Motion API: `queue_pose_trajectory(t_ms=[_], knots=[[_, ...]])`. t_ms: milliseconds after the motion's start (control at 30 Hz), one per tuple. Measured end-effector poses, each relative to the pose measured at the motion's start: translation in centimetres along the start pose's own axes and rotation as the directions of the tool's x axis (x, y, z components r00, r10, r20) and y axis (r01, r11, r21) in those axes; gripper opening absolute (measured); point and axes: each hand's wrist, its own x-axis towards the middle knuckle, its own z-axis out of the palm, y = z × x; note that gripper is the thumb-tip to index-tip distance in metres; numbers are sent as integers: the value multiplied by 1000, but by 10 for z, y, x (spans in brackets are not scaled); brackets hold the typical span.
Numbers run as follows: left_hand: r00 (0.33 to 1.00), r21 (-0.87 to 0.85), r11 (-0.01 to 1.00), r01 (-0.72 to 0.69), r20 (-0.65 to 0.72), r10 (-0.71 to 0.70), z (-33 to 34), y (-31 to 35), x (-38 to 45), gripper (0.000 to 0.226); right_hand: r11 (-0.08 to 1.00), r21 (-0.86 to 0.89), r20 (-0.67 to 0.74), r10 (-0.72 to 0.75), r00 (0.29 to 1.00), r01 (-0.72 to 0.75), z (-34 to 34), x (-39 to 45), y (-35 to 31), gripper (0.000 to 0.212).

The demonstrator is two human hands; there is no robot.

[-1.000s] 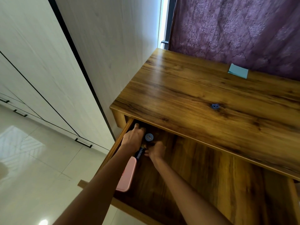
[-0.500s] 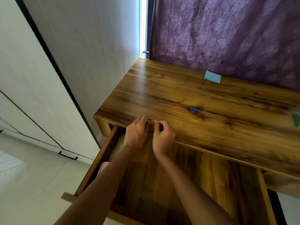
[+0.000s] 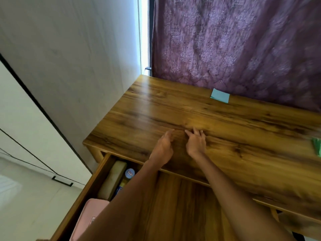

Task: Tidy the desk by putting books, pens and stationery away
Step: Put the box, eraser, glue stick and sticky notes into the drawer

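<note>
Both hands hovered over the desk, the left hand and right hand loosely spread and holding nothing, so the blue notepad at the back edge probably wanted a flat, sliding pickup toward the open drawer.

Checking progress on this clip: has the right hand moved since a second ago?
Yes. The right hand has come up out of the open drawer and forward over the desk top, past its front edge, beside the left hand.
</note>
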Motion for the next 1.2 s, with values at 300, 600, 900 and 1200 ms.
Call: queue_pose_trajectory(t_ms=[300, 600, 900, 1200], knots=[[988, -74, 997, 28, -146, -38, -24, -9, -23, 37, 980, 188, -305, 2, 952, 58, 8, -25, -6, 32], [941, 96, 992, -87, -319, 113, -102, -46, -108, 29, 774, 168, -444, -493, 748, 610, 56, -171, -84, 35], [984, 120, 983, 141, -130, -125, -114, -97, -150, 13, 916, 312, 83, -289, 954, 251, 123, -199, -90, 44], [971, 191, 952, 238, -54, -232, -101, -118, -133, 28, 920, 312, -58, -232, 971, 238, 142, -145, -111, 42]])
